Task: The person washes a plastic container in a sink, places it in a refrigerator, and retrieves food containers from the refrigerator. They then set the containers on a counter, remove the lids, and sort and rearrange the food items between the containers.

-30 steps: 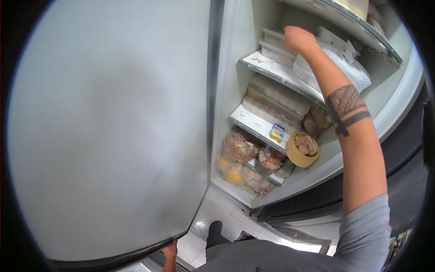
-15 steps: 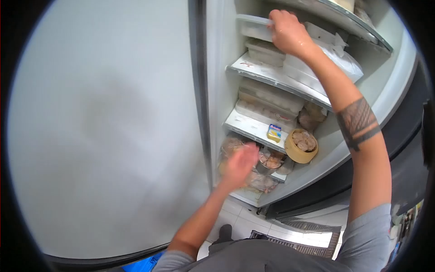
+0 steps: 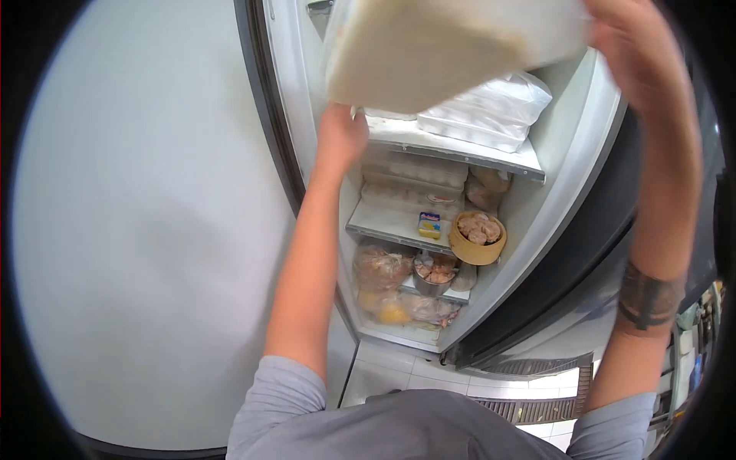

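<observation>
**Two-handed handling of a translucent plastic container at an open refrigerator**

Head view. The translucent plastic container [image 3: 437, 61], with pale contents, fills the top centre of the frame, tilted, its underside toward the viewer and in front of the upper shelf [image 3: 460, 152] of the refrigerator [image 3: 569, 103]. The right hand [image 3: 632, 57], blurred at upper right, appears to grip the container's right edge. The left hand [image 3: 343, 138], at upper centre-left, meets its lower-left corner; the fingers are largely hidden, so how tightly they close cannot be told. Behind the container, right of centre, lies a clear plastic bag [image 3: 502, 115] around pale trays. Below, at centre, are a yellow-and-blue packet [image 3: 430, 225], a bamboo steamer [image 3: 478, 255] of dumplings and a metal pot [image 3: 432, 289]. The step in hand is judged to be supporting the container between both hands; the next move would call for secure holds at both ends and a more level tilt.
</observation>
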The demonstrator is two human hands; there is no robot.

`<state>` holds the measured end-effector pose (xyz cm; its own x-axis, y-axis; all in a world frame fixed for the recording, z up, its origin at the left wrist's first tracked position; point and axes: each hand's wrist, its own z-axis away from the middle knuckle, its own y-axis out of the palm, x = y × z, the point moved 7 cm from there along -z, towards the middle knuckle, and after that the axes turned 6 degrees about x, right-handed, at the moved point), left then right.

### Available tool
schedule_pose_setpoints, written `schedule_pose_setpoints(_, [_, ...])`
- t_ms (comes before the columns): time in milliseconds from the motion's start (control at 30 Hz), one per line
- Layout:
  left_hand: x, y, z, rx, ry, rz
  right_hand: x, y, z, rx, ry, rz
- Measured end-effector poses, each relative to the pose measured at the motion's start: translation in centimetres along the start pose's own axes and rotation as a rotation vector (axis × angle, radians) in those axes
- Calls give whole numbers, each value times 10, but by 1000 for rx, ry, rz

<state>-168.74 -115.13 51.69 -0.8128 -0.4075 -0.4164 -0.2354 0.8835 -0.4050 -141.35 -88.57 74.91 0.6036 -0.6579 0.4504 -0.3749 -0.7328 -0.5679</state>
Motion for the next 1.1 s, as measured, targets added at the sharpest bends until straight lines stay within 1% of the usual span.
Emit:
schedule_pose_setpoints(33, [7, 6, -14, -2, 1, 2, 20, -11, 6, 0, -2, 3])
schedule_pose_setpoints(67, [18, 25, -30, 84, 35, 91, 85, -6, 23, 137, -410, 687])
schedule_pose_setpoints(100, [32, 45, -45, 168, 68, 181, 123, 15, 54, 275, -823, 1371])
schedule_pose_setpoints(133, [54, 73, -58, 202, 103, -237, 125, -12, 83, 300, -652, 1407])
schedule_pose_setpoints(167, [49, 81, -66, 365, 4, -264, 115, -68, 108, 241, -888, 1335])
schedule_pose_setpoints(200, [45, 87, -67, 533, -95, -288, 125, -81, 138, 334, -646, 1568])
schedule_pose_setpoints(233, [48, 91, -68, 471, -67, -293, 134, -75, 173, 181, -739, 1523])
schedule_pose_setpoints(267, [48, 90, -71, 469, -68, -286, 139, -54, 198, -15, -320, 1329])
schedule_pose_setpoints(300, [47, 88, -74, 485, -51, -268, 135, -60, 223, -156, 520, 1168])
schedule_pose_setpoints(333, [46, 86, -79, 502, -31, -250, 90, -77, 292, -103, 505, 584])
schedule_pose_setpoints(367, [47, 83, -84, 508, -26, -248, 100, -41, 296, 35, 645, 492])
schedule_pose_setpoints(400, [49, 81, -89, 528, -12, -247, 96, -16, 321, 23, 806, 339])
schedule_pose_setpoints(433, [47, 78, -91, 550, 3, -246, 89, -1, 357, -30, 902, 318])
schedule_pose_setpoints(467, [40, 72, -94, 530, 38, -262, 79, 12, 391, -82, 999, 295])
schedule_pose_setpoints(533, [22, 55, -95, 483, 119, -350, 67, 29, 434, -5, 1222, 337])
schedule_pose_setpoints(567, [13, 44, -92, 454, 167, -425, 57, 30, 469, -4, 1247, 377])
schedule_pose_setpoints(633, [-8, 15, -77, 478, 207, -371, 36, 32, 543, 14, 1280, 403])
schedule_pose_setpoints(700, [-30, -13, -52, 434, 183, -336, 24, 29, 611, -113, 1354, 502])
schedule_pose_setpoints(800, [-52, -59, -9, 344, 100, -182, 7, 30, 709, -166, 1440, 492])
schedule_pose_setpoints(833, [-64, -76, 5, 323, 164, -210, 0, 30, 741, -84, 1446, 521])
schedule_pose_setpoints(867, [-81, -92, 24, 230, 60, -195, -8, 30, 775, -56, 1418, 532])
schedule_pose_setpoints(900, [-79, -109, 32, 258, -23, -233, -11, 33, 817, -40, 1409, 550])
schedule_pose_setpoints(933, [-67, -126, 43, 180, 0, -44, -17, 34, 852, 3, 1385, 580])
schedule_pose_setpoints(967, [-69, -137, 41, 268, 42, -19, -21, 32, 881, -10, 1502, 563])
schedule_pose_setpoints(1000, [-74, -159, 46, 324, 42, -15, -19, 28, 910, -86, 1584, 494])
schedule_pose_setpoints(1033, [-93, -179, 55, 313, -101, -55, -16, 25, 931, -51, 1635, 478])
schedule_pose_setpoints(1067, [-105, -203, 61, 242, -96, -110, -11, 21, 942, -30, 1653, 460])
schedule_pose_setpoints(1100, [-137, -215, 72, 242, -117, -131, -9, 18, 964, -9, 1695, 425])
